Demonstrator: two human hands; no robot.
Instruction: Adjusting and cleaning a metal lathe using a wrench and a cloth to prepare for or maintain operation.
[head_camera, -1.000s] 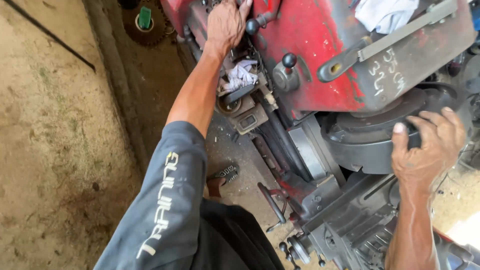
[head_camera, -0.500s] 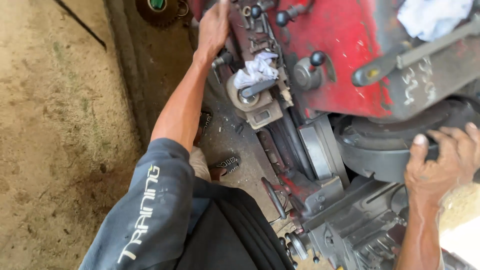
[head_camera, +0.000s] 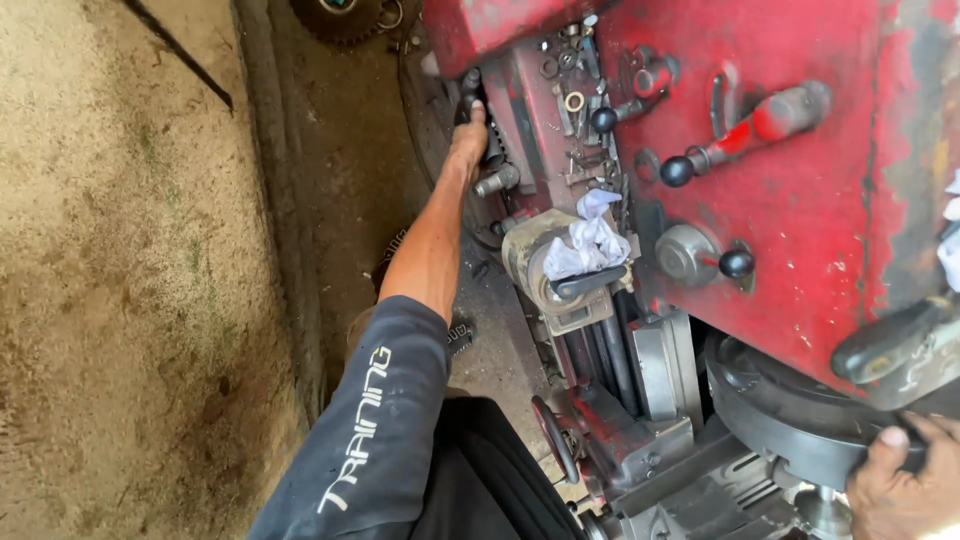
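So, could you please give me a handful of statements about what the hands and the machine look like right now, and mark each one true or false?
1. The left hand reaches up to a dark part at the far end of the red machine. True.
2. The right hand rests flat on the ground. False: it grips the rim of the dark round wheel at the lower right.
3. A white rag is stuffed into an opening on the machine's side. True.
4. The red lever ends in a white knob. False: its knob is black.
5. The left arm is bare to the shoulder. False: a dark sleeve with pale lettering covers the upper arm.
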